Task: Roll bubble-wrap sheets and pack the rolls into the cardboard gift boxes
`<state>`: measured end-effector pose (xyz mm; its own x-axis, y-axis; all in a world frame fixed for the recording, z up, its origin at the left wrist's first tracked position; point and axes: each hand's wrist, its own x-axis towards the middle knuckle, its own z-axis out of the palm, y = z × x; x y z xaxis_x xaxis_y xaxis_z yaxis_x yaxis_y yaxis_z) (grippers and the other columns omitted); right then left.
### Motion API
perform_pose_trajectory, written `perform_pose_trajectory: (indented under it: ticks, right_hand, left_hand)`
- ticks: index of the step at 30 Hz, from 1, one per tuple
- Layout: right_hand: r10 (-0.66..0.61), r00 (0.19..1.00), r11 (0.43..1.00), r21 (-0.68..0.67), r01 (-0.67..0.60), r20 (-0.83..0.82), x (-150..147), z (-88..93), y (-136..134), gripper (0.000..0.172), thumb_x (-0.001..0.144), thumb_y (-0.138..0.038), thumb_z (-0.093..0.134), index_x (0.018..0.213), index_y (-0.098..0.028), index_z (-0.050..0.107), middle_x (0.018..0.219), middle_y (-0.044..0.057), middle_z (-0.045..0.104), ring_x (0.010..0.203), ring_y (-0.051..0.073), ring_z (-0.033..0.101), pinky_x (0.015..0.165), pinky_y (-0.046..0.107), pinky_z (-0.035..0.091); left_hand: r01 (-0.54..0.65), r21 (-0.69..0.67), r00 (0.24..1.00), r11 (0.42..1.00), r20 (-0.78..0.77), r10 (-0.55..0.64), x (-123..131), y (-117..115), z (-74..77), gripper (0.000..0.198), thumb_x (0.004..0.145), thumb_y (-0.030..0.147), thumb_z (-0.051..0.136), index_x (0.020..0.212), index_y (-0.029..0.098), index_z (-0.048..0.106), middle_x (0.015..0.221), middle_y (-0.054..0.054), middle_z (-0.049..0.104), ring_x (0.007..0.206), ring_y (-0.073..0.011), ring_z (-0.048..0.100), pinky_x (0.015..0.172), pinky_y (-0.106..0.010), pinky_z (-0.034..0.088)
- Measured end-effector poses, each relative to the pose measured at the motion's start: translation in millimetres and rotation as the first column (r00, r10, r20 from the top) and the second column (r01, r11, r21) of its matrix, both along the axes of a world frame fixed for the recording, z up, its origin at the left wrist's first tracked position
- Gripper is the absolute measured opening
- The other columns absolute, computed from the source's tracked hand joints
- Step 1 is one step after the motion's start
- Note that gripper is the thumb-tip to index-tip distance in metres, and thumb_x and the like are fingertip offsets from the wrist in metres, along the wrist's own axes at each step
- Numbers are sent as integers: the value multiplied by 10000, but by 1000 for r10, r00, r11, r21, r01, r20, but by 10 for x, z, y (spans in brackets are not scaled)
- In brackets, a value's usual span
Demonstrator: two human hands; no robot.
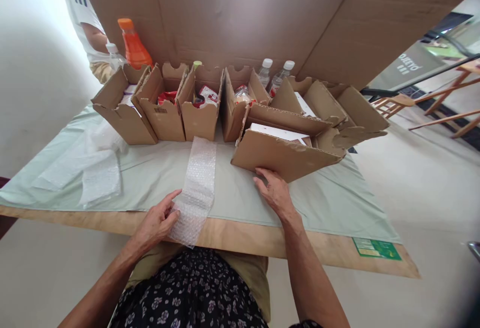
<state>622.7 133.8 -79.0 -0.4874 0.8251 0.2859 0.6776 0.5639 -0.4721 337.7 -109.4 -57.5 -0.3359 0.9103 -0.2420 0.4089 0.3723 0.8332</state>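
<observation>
Head view: left hand (157, 220) sits at the near left edge of the bubble wrap strip (195, 188), fingers (173, 197) curled loosely and touching the wrap, thumb and forefinger look pinched on its edge but hard to tell for sure. The strip lies flat on the table (240, 238), running from the near table edge back toward the row of boxes, its near end hanging slightly over the edge. Right hand (273, 192) is right of the strip, palm down on the green cloth (157, 173), fingers spread open, fingertips touching the bottom front edge of the tilted cardboard box (285, 155). That box is just right of the strip's far end, white flat item inside. Left of it, behind the strip, a row of open cardboard boxes (165, 105) holds packets. Orange bottle (133, 43) and clear water bottles (275, 75) stand behind the row. More wrap sheets (93, 173) lie well left of the strip. Another person (84, 13) stands at the far left behind the row.
</observation>
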Motion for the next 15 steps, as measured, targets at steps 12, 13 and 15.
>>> perform_pose_trajectory:
  ticks: [12, 13, 15]
  right_hand:
    - [147, 981, 940, 327, -97, -129, -166, 1161, -295, 231, 1005, -319, 551, 1092, -252, 755, 1050, 65, 786, 996, 237, 720, 922, 420, 569]
    - [158, 982, 920, 376, -110, -100, -206, 1316, -191, 228, 1001, -303, 554, 1093, -251, 756, 1066, 67, 783, 1019, 241, 713, 939, 432, 560]
    - [156, 988, 881, 454, -135, -9, -284, 1591, 137, 231, 987, -269, 556, 1086, -234, 762, 1093, 76, 776, 1045, 251, 698, 946, 445, 538]
  left_hand:
    - [8, 24, 1000, 1000, 25, -8, -40, 88, -44, 689, 851, 466, 514, 1426, 87, 546, 708, 37, 529, 624, -144, 476, 614, -269, 389]
    - [1, 22, 999, 1000, 38, -2, -39, 90, -51, 679, 850, 466, 518, 1415, 92, 558, 715, 32, 546, 624, -144, 486, 611, -268, 393]
    - [-19, 24, 998, 1000, 66, 18, -32, 91, -69, 653, 849, 463, 524, 1391, 103, 578, 729, 24, 575, 626, -146, 509, 599, -266, 396]
